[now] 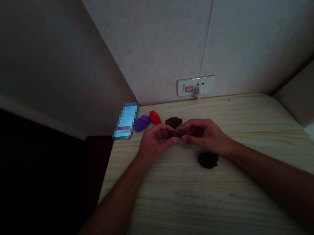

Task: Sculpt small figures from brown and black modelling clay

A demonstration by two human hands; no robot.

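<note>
Between my two hands, just above the table, is a small dark brown lump of modelling clay (181, 133). My left hand (158, 142) pinches its left end with thumb and fingers. The right end is gripped by my right hand (204, 134), whose curled fingers partly hide it. Right behind my fingertips lies a larger brown clay lump (174, 121). A black clay lump (208, 160) rests below my right palm. Farther left, beyond my left hand, a red clay lump (155, 117) sits beside a purple one (142, 123).
The light wooden tabletop (168, 201) meets the wall at the back. A phone-like flat object (126, 120), blurred by pixels, lies at the back left edge. On the wall is a socket plate (196, 86) with something plugged in. A tiny red scrap (229, 100) lies at the back right.
</note>
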